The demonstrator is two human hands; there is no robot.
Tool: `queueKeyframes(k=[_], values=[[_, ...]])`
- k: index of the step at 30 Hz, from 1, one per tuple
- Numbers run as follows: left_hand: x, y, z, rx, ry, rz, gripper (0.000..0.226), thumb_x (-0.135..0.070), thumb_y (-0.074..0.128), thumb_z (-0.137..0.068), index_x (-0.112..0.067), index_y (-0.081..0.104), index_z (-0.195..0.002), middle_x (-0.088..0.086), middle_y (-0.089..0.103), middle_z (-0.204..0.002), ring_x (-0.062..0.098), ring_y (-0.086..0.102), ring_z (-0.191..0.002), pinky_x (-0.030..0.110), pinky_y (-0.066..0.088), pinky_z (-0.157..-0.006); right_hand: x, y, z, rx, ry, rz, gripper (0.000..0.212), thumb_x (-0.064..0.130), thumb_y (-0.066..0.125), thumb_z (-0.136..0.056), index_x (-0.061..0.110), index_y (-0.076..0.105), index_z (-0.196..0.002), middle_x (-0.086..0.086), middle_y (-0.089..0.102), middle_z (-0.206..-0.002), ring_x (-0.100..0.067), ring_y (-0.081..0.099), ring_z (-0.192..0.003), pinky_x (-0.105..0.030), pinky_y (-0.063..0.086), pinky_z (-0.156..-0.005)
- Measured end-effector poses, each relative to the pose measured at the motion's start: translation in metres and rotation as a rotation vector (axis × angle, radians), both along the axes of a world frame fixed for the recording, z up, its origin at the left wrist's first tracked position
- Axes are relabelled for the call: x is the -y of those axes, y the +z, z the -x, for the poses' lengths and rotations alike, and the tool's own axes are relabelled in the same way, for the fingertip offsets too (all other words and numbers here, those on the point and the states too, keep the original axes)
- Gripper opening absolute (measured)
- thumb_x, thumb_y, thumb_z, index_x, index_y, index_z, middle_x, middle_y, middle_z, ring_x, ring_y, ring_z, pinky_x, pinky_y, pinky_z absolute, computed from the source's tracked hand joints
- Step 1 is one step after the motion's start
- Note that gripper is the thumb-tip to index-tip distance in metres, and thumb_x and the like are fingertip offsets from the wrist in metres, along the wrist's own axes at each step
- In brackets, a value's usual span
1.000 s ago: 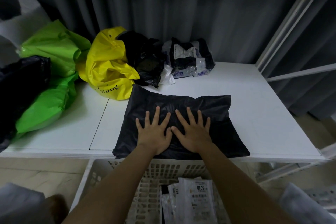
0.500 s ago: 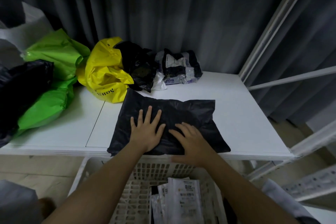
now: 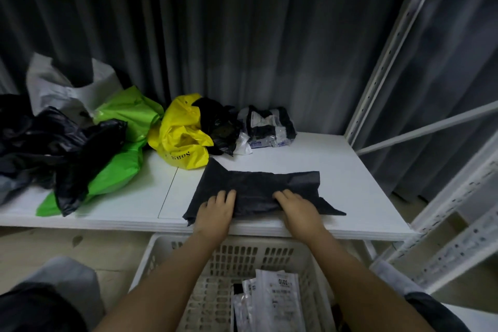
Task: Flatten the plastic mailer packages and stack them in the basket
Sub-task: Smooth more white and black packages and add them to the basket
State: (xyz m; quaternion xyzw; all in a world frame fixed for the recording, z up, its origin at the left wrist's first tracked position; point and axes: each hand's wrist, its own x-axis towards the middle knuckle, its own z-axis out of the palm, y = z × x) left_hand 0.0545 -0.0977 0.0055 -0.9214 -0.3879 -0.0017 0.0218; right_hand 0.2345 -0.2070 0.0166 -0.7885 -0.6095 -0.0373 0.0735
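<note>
A flattened black mailer (image 3: 258, 186) lies at the front edge of the white table (image 3: 336, 175). My left hand (image 3: 217, 209) grips its near left edge, fingers curled over the plastic. My right hand (image 3: 297, 206) grips its near right edge the same way. Directly below the table edge stands a white perforated basket (image 3: 188, 248) holding white mailers with printed labels (image 3: 272, 302). Further packages sit at the back of the table: a yellow bag (image 3: 182, 135), a crumpled black bag (image 3: 218, 122) and a small black-and-white parcel (image 3: 269, 127).
Green bags (image 3: 121, 148), black bags (image 3: 59, 143) and a white bag (image 3: 62, 83) pile up at the table's left. A white metal shelf frame (image 3: 382, 62) rises at the right, with another rack (image 3: 458, 226) beside it. A grey curtain hangs behind.
Both hands went from lying flat on top of the black mailer to clasping its near edge. The mailer looks narrower front to back. The view tilted up.
</note>
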Motion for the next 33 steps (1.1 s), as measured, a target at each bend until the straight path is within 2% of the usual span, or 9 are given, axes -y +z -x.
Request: queueKeyframes(k=[3,5,10,15,21,25,28,31,33], values=[[-0.001,0.024,0.005,0.145,-0.019,-0.147,0.052,-0.007,0.075,-0.068,-0.013,0.054,-0.115,0.006,0.059,-0.099,0.027,0.062,-0.086,0.036,0.050,-0.063,0.005,0.021,0.000,0.075,-0.026,-0.138,0.045,-0.011,0.069,-0.062,0.009,0.064,-0.102,-0.010,0.064,-0.086,-0.033,0.063,-0.072,-0.036,0.045,-0.061],[-0.003,0.043,0.006,0.168,-0.024,-0.242,0.048,-0.005,0.082,-0.051,-0.014,0.061,-0.093,0.005,0.060,-0.081,0.027,0.062,-0.069,0.034,0.047,-0.052,0.007,0.039,0.001,0.132,-0.083,-0.221,0.040,-0.007,0.076,-0.058,0.015,0.064,-0.089,-0.004,0.063,-0.074,-0.028,0.062,-0.064,-0.038,0.050,-0.071],[-0.006,0.096,0.001,0.339,-0.001,-0.488,0.032,-0.009,0.072,-0.053,-0.014,0.064,-0.084,0.007,0.059,-0.076,0.031,0.060,-0.075,0.049,0.048,-0.087,0.003,0.082,-0.005,0.181,-0.182,-0.447,0.030,0.000,0.062,-0.082,0.015,0.064,-0.108,-0.007,0.064,-0.095,-0.032,0.059,-0.091,-0.053,0.028,-0.106],[-0.026,0.129,-0.018,0.490,0.020,-0.567,0.019,-0.020,0.044,-0.066,-0.012,0.055,-0.080,0.008,0.056,-0.071,0.032,0.057,-0.074,0.051,0.036,-0.099,-0.016,0.123,-0.016,0.064,-0.164,-0.374,0.038,0.008,0.042,-0.093,0.021,0.055,-0.126,-0.001,0.059,-0.114,-0.023,0.046,-0.111,-0.038,0.018,-0.099],[-0.060,0.126,-0.049,0.417,0.041,-0.438,0.028,-0.029,0.049,-0.081,-0.008,0.061,-0.096,0.013,0.059,-0.096,0.034,0.052,-0.100,0.051,0.003,-0.110,-0.059,0.121,-0.053,-0.206,-0.205,-0.172,0.031,0.016,0.035,-0.096,0.026,0.059,-0.113,-0.005,0.065,-0.111,-0.025,0.049,-0.114,-0.036,0.018,-0.086],[-0.072,0.079,-0.073,0.353,0.045,-0.407,0.034,-0.030,0.062,-0.075,-0.011,0.063,-0.103,0.013,0.060,-0.108,0.033,0.055,-0.103,0.058,0.031,-0.107,-0.087,0.079,-0.075,-0.242,-0.272,-0.033,0.036,0.017,0.035,-0.096,0.028,0.056,-0.122,-0.007,0.061,-0.122,-0.027,0.046,-0.120,-0.038,0.020,-0.097],[-0.064,0.037,-0.085,0.328,-0.074,-0.223,0.050,-0.042,0.039,-0.085,-0.017,0.063,-0.122,0.013,0.056,-0.130,0.031,0.052,-0.119,0.058,0.035,-0.105,-0.103,0.050,-0.087,-0.165,-0.287,-0.001,0.034,0.014,0.037,-0.095,0.026,0.054,-0.123,-0.006,0.059,-0.123,-0.026,0.042,-0.121,-0.045,0.015,-0.107],[-0.063,-0.002,-0.096,0.225,-0.105,-0.048,0.061,-0.055,0.020,-0.094,-0.033,0.020,-0.151,0.005,0.010,-0.161,0.028,0.010,-0.147,0.062,0.009,-0.112,-0.120,0.021,-0.095,-0.002,-0.295,-0.121,0.030,0.014,0.043,-0.096,0.024,0.057,-0.120,-0.006,0.055,-0.119,-0.028,0.041,-0.120,-0.050,0.007,-0.112],[-0.065,-0.022,-0.100,0.160,-0.044,0.120,0.062,-0.059,0.017,-0.096,-0.038,-0.002,-0.152,-0.002,-0.014,-0.160,0.024,-0.013,-0.147,0.062,0.000,-0.112,-0.122,0.005,-0.090,0.029,-0.285,-0.259,0.029,0.021,0.047,-0.097,0.023,0.060,-0.123,-0.009,0.055,-0.124,-0.031,0.042,-0.122,-0.053,0.007,-0.112]])
